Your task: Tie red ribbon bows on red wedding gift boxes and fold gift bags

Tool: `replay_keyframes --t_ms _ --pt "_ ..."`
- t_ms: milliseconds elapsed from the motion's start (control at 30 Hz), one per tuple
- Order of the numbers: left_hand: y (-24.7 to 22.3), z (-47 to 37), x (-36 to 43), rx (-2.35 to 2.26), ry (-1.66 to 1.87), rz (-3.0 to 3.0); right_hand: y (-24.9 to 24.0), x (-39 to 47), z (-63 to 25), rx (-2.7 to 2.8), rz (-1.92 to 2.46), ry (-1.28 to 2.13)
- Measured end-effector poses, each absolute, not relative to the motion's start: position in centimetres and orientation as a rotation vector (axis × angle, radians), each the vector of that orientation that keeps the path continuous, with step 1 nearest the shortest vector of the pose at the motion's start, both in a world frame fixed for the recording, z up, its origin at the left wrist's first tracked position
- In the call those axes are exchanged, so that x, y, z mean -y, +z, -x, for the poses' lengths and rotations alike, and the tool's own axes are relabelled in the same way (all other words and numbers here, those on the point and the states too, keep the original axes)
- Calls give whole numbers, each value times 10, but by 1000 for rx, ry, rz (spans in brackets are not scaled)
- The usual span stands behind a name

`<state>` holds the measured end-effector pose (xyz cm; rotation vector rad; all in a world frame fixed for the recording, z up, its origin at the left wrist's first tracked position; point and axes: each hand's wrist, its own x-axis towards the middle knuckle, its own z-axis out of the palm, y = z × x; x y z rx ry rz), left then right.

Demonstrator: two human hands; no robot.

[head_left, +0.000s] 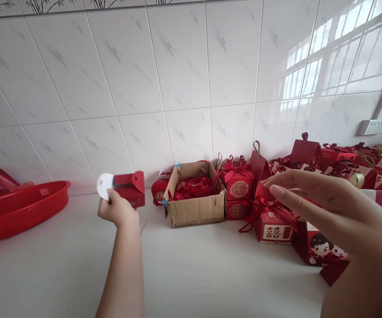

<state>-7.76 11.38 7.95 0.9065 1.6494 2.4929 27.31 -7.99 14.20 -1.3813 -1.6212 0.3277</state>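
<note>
My left hand (118, 211) is closed on a small red gift box (136, 189), held up above the white counter. The box's top is open, and a rounded flap with a white inner side stands out to the left beside my thumb. On the right my right hand (323, 203) is raised with its fingers stretched out and nothing in it. Behind and below that hand sit red gift boxes, among them one tied with a ribbon bow (273, 225) and one printed with cartoon figures (313, 247).
A cardboard box (197, 213) filled with red ribbons (196, 187) stands against the tiled wall. Stacked red boxes (239, 187) are right of it, with many more further right. A red plastic basket (28, 216) lies at the left. A power socket (374, 127) is on the wall.
</note>
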Motion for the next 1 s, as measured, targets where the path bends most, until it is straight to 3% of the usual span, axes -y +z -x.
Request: replay_keyframes --t_ms 167,267,333,500,600,1000 --pt "137 55 -62 -1132 2891 -859 144 84 -269 1569 1407 330" --pt "149 37 -36 -825 2847 -1000 143 85 -265 1566 1407 338" --pt "150 27 -21 -889 2584 -1148 142 83 -265 1590 1375 322" --pt "149 5 1 -1276 1437 -1818 141 82 -267 1614 1341 314" --pt "149 -6 6 -1351 962 -2096 141 82 -269 1617 1368 314" --pt "135 -22 1 -1351 521 -2185 141 76 -271 1682 1301 289"
